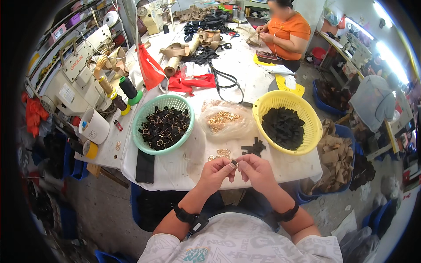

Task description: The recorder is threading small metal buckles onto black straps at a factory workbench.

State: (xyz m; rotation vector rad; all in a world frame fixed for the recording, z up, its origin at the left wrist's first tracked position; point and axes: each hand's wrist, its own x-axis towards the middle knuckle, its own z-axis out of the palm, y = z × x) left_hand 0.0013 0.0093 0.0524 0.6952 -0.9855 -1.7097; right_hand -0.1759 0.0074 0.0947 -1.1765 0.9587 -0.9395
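Close to the table's near edge, my left hand (216, 173) pinches a small black strap piece (233, 162) between thumb and fingers. My right hand (257, 172) meets it from the other side, its fingertips closed on the same piece. Whether a buckle is on that piece is too small to tell. Just beyond my fingers lie loose gold buckles (220, 154) and a small pile of black strips (254, 147). A clear plastic bag (237, 132) holds more gold buckles (222, 119). Black straps with gold buckles (164, 127) fill the mint basket (137, 139); black strips fill the yellow basket (312, 138).
A black phone-like slab (144, 167) lies at the left table edge. Thread cones (128, 89) and a sewing machine (76, 72) stand at left. Across the table a person in orange (291, 33) handles a tan piece. A blue bin (348, 133) with tan pieces is at right.
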